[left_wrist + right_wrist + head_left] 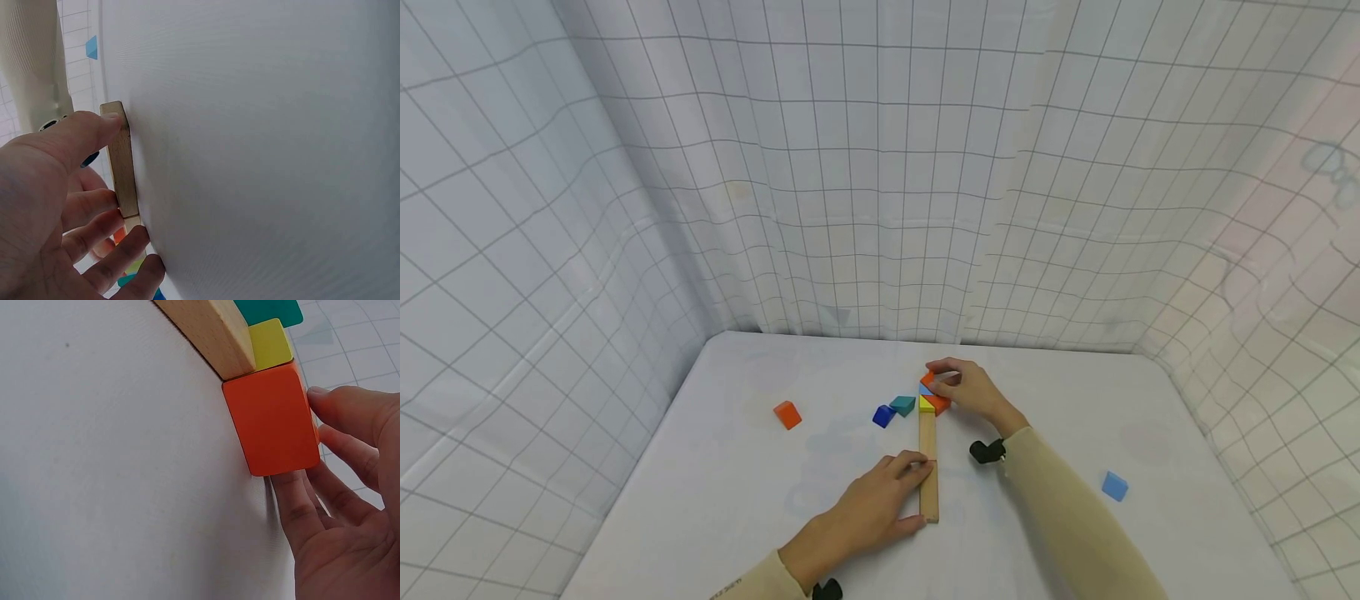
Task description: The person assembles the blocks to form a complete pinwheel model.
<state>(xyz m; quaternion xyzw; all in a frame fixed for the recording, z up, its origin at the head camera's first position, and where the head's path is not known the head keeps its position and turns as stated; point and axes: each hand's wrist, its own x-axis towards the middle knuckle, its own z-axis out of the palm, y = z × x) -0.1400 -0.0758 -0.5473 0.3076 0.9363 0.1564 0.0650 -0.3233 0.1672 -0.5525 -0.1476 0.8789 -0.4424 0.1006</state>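
Observation:
Two plain wooden strips lie end to end in the head view. My left hand point(880, 498) holds the nearer wooden strip point(929, 500), thumb at its near end and fingertips along its left side and far part. Beyond the farther wooden strip point(927, 433) sit a yellow block point(927, 405), an orange-red block point(940, 403) on its right and a light blue block point(924, 389). At the far tip my right hand point(973, 390) pinches a small orange block point(928, 378) between thumb and fingers. In the right wrist view the large orange-red block point(272, 422) covers it.
Left of the yellow block lie a teal block point(903, 405) and a dark blue block point(883, 416). Another orange-red block point(787, 415) lies farther left, and a light blue block point(1115, 486) at the right. Gridded white curtains point(865, 208) enclose the white table point(700, 500).

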